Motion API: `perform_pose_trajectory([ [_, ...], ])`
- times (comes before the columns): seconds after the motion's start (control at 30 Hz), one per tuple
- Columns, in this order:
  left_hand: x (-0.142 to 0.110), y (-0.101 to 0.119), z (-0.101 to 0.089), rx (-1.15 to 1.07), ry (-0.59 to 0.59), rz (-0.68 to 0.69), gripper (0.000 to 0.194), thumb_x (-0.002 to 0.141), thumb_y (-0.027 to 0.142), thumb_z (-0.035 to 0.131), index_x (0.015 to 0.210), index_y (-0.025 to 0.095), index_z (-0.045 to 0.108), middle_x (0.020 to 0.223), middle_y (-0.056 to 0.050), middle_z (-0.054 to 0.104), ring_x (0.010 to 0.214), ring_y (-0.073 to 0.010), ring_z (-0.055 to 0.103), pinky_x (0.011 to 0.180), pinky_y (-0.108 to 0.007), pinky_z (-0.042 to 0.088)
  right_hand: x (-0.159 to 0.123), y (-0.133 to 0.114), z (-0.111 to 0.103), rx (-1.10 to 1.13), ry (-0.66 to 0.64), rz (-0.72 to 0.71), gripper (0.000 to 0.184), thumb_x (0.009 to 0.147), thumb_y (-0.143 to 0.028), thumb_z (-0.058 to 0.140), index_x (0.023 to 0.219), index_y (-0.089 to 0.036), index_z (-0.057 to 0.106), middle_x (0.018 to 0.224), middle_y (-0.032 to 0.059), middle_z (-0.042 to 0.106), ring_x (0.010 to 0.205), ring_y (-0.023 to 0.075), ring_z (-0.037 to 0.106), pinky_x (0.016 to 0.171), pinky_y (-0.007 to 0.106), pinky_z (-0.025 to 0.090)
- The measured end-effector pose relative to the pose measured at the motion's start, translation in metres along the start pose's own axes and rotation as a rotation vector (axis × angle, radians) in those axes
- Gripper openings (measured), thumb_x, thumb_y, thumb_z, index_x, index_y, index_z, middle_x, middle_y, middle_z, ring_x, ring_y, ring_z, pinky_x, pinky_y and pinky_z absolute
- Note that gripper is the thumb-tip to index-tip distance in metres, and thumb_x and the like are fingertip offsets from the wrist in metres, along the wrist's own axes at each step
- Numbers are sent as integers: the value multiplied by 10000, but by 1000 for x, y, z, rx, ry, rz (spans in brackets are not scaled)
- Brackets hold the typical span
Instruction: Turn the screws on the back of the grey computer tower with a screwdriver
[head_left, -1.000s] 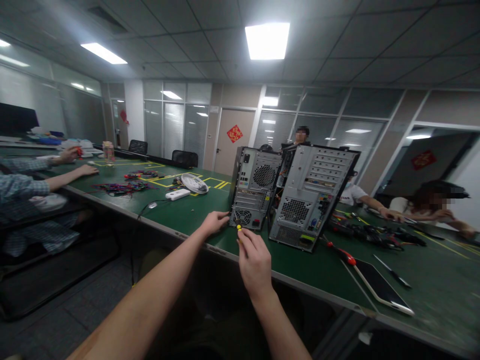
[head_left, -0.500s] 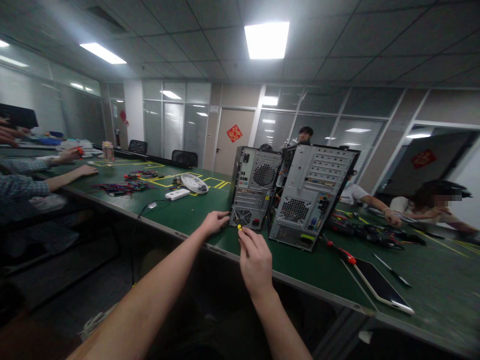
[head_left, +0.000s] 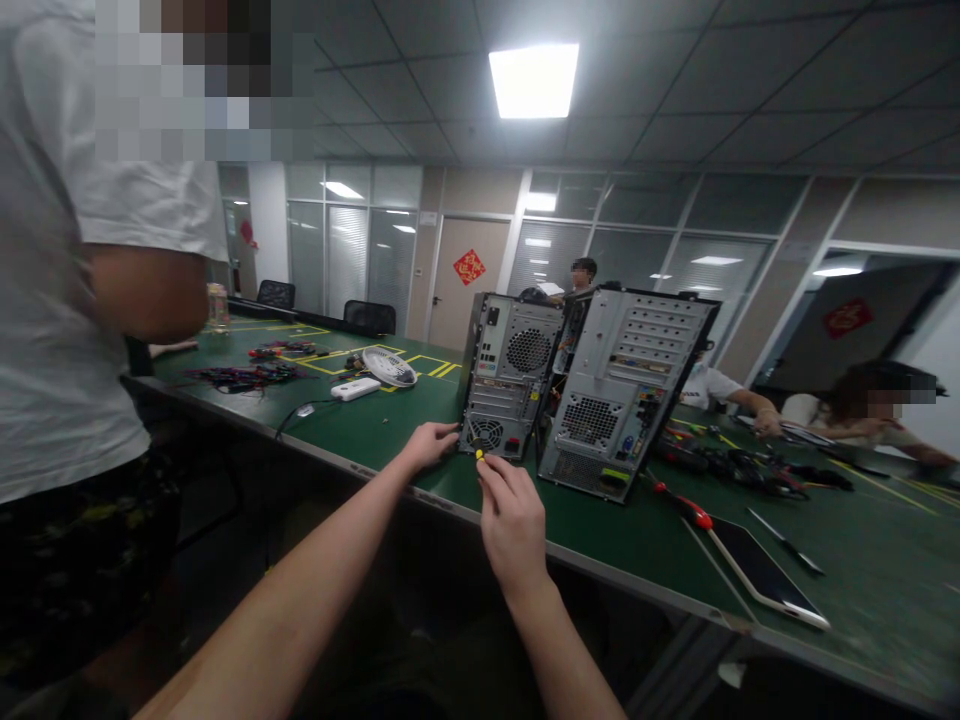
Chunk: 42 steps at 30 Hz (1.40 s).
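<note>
Two computer cases stand upright side by side with their rear panels facing me. At the lower left edge of the smaller computer case (head_left: 510, 372), my left hand (head_left: 430, 446) is closed on the corner, its fingertips partly hidden. My right hand (head_left: 514, 510) pinches a small screwdriver (head_left: 480, 455) with yellow on its handle. Its dark front end points at the lower rear panel, beside the fan grille; the tip is too small to make out. The larger computer case (head_left: 600, 400) is just right of it, tilted in my view.
Right of the cases lie a red-handled tool (head_left: 702, 516), a phone (head_left: 769, 572), a thin pen-like tool (head_left: 786, 541) and black cables (head_left: 750, 470). On the left are a cable bundle (head_left: 244, 377), a white power strip (head_left: 355, 389) and a white basket (head_left: 390, 367). A person (head_left: 45, 330) stands close at left.
A person in a grey-white shirt has come into view at the left, covering the seated co-worker there. The person behind the cases has shifted left. My hands stay almost where they were.
</note>
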<state>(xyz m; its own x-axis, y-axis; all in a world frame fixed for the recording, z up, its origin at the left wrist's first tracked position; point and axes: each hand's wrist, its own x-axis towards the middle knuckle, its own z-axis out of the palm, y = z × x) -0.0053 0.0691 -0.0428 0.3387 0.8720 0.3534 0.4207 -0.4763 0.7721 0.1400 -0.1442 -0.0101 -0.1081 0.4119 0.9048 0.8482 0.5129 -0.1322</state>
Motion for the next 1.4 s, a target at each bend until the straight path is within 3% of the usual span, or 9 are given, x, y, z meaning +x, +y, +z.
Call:
perform_pose_trajectory([
  [0.23, -3, 3, -2, -6, -4, -25, 530, 930, 396, 611, 1389, 138, 670, 817, -64, 778, 698, -185, 656, 682, -272, 483, -4, 1, 5, 44, 94, 115, 177, 1003, -248, 625, 1134, -174, 717, 1040, 97, 714, 905, 209, 727, 828, 330, 611],
  [0.47, -4, 2, -2, -35, -2, -13, 525, 926, 385, 615, 1378, 126, 676, 885, -76, 795, 719, -188, 668, 720, -281, 498, -1, -3, 1, -5, 0, 13, 295, 1015, -109, 507, 1196, -205, 719, 1180, 110, 718, 1083, 242, 684, 963, 401, 578],
  [0.73, -4, 1, -2, -33, -5, -19, 524, 931, 388, 614, 1386, 135, 672, 867, -67, 793, 684, -184, 655, 695, -278, 491, -3, 1, 3, 40, 105, 109, 206, 1011, -231, 598, 1176, -181, 711, 1080, 110, 715, 963, 221, 727, 864, 344, 614],
  [0.93, -2, -5, 0, -24, 4, -13, 523, 928, 401, 618, 1381, 147, 677, 860, -63, 790, 691, -183, 660, 688, -276, 492, -2, -1, 0, -1, 22, 37, 300, 1007, -102, 511, 1188, -210, 724, 1174, 111, 723, 1077, 241, 695, 972, 409, 580],
  [1.2, -5, 1, -2, -25, 2, -21, 519, 927, 396, 620, 1379, 148, 679, 860, -67, 792, 692, -185, 667, 699, -280, 502, -5, -2, 3, 36, 70, 127, 178, 1003, -237, 609, 1134, -161, 701, 1036, 105, 692, 909, 221, 722, 826, 348, 612],
  [1.4, -6, 4, -3, -9, 0, -20, 518, 926, 391, 620, 1371, 134, 682, 895, -76, 804, 750, -204, 688, 720, -284, 508, -3, -3, 3, 3, 26, 61, 223, 1010, -155, 533, 1149, -195, 703, 1129, 117, 698, 1026, 237, 705, 928, 385, 588],
])
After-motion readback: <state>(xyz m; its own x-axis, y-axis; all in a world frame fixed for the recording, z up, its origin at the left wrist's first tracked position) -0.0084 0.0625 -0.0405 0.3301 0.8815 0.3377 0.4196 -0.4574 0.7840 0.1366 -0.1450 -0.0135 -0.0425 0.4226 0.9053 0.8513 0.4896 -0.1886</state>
